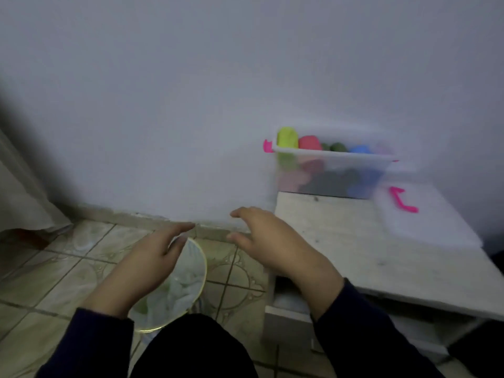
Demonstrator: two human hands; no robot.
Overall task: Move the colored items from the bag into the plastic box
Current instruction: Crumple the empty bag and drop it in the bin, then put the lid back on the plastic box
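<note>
A clear plastic box stands at the back of a low white table, against the wall. Inside it lie several colored items: a lime one, a red one, dark green ones and a blue one. On the floor below my hands sits a see-through bag with a yellow-green round rim; something green shows inside. My left hand hovers over the bag, fingers apart, empty. My right hand hovers beside the table's left edge, fingers spread, empty.
The box's white lid with a pink clip lies on the table to the right of the box. A pink clip sticks out at the box's left end. A drawer under the table stands ajar. Tiled floor, a curtain at left.
</note>
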